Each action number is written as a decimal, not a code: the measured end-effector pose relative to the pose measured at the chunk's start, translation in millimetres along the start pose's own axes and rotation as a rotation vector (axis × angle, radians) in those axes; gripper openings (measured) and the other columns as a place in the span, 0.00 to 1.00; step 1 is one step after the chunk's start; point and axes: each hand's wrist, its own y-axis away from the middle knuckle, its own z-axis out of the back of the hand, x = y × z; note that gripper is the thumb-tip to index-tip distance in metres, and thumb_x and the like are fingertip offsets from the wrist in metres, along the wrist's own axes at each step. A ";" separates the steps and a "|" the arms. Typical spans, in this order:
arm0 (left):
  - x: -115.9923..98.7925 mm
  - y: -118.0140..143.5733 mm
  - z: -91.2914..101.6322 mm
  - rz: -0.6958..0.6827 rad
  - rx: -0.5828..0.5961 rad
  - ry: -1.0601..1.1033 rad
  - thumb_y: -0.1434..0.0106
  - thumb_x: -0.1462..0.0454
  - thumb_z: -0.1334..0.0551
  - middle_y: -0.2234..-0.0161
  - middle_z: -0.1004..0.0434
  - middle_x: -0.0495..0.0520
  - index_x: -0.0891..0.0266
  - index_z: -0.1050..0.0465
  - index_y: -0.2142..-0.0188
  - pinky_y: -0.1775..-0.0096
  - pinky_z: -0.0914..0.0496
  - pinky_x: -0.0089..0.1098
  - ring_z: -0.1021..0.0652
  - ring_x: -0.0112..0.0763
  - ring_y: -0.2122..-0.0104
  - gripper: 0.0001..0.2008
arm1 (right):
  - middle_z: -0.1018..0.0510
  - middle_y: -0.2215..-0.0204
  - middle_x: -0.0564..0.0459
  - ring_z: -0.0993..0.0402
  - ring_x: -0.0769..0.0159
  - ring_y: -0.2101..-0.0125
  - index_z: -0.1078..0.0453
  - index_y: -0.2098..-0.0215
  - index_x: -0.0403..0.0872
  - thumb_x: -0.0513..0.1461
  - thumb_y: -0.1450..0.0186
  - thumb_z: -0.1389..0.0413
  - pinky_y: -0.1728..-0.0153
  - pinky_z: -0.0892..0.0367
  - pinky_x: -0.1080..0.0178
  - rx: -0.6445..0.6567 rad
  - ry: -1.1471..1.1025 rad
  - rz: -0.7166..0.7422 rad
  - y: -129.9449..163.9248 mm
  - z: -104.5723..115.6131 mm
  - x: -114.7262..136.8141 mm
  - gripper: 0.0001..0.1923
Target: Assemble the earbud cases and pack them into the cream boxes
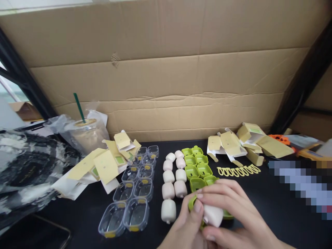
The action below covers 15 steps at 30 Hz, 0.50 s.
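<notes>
My left hand (185, 221) is closed on a green soft-looking cover (192, 203), its thumb pressed near the rim. My right hand (234, 211) grips a pale pinkish rounded case (213, 216) from above and below, right against the cover. Fingers hide how far the case sits inside it. Left of my hands, pale rounded cases (168, 210) stand in two columns, white and pinkish. Beyond my fingers, open green covers (197, 185) form two more columns, partly hidden by my right hand. Several pale yellow loops (238, 171) lie in a row to the right.
Clear plastic boxes (136, 214) with yellow stickers stand in two columns on the black table (85, 214). Opened cartons (106, 166) lie left, more cartons (230, 143) right. A bagged drink cup (89, 133) and dark frayed fabric (28, 173) are at left. Cardboard (166, 79) walls the back.
</notes>
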 end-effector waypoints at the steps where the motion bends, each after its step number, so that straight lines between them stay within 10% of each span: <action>1: 0.4 -0.1 0.2 -0.001 0.001 -0.006 0.37 0.46 0.46 0.62 0.26 0.55 0.57 0.43 0.42 0.66 0.32 0.32 0.22 0.35 0.66 0.28 | 0.20 0.64 0.52 0.25 0.65 0.62 0.30 0.57 0.48 0.51 0.38 0.42 0.57 0.32 0.65 -0.011 0.000 0.000 0.0 -1.1 0.1 0.18; 15: 14.5 -8.0 9.1 -0.017 -0.021 0.303 0.49 0.55 0.37 0.63 0.26 0.52 0.59 0.28 0.58 0.58 0.39 0.35 0.28 0.39 0.61 0.19 | 0.21 0.68 0.49 0.24 0.63 0.70 0.30 0.56 0.48 0.52 0.41 0.40 0.71 0.26 0.64 0.029 -0.154 -0.078 -0.5 -0.9 7.0 0.20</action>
